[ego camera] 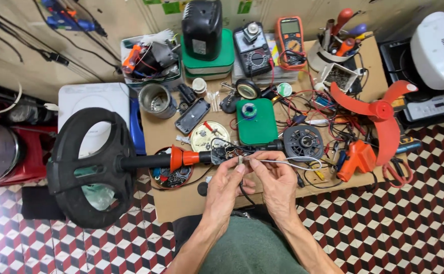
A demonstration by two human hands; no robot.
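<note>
A fan stand with a round black base (92,167) lies on its side, and its black and orange pole (179,159) reaches right to an opened part with bare wiring (228,152). My left hand (227,185) pinches a small piece at that wiring. My right hand (277,182) holds a thin white wire (293,163) that runs off to the right. Both hands meet over the front edge of a low brown table (173,200).
On the table lie a green box (257,124), a black fan motor (303,143), red fan blades (379,114), an orange tool (356,160), two meters (290,38) and a cup of screwdrivers (333,48). A white appliance (437,48) stands right, a checkered floor below.
</note>
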